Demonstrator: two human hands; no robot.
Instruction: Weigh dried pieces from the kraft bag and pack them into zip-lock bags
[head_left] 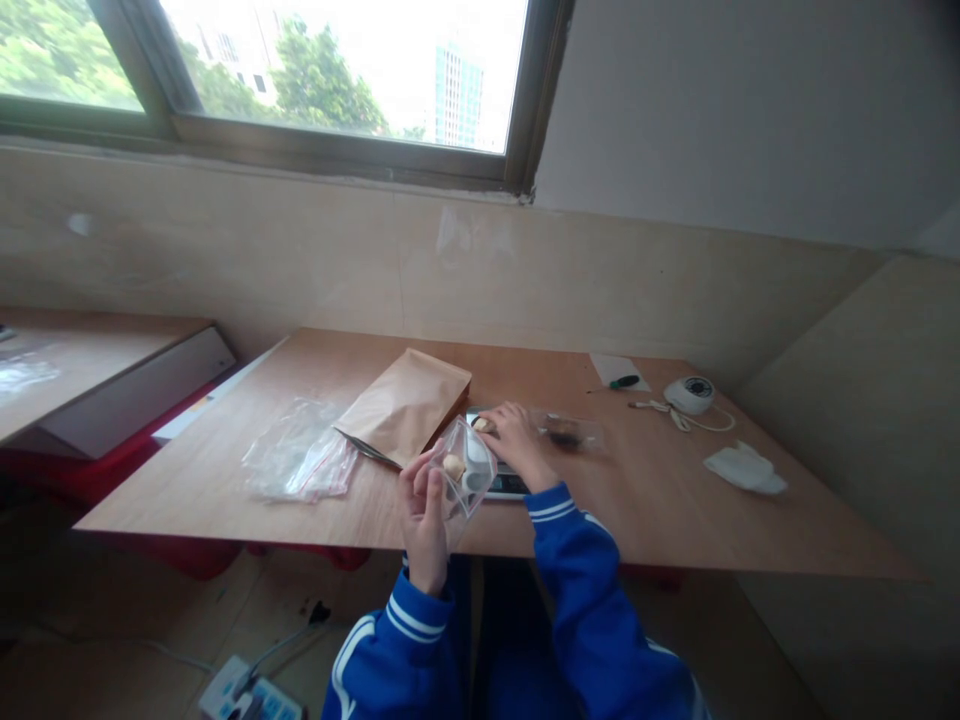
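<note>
The left hand (424, 505) pinches a clear plastic bag (472, 462) around a rounded beige lump (454, 466); at its two o'clock, the right hand (516, 438) curls over another beige lump (484, 425), hold unclear.

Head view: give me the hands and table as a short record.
Left hand: holds clear bag; pale piece shows in or through it
Right hand: at another pale piece; grip unclear
Scale: on the table, partly hidden
Left side: paper bag, loose clear bags
Right side: bag with dark contents, screwdriver on paper, white camera
</note>
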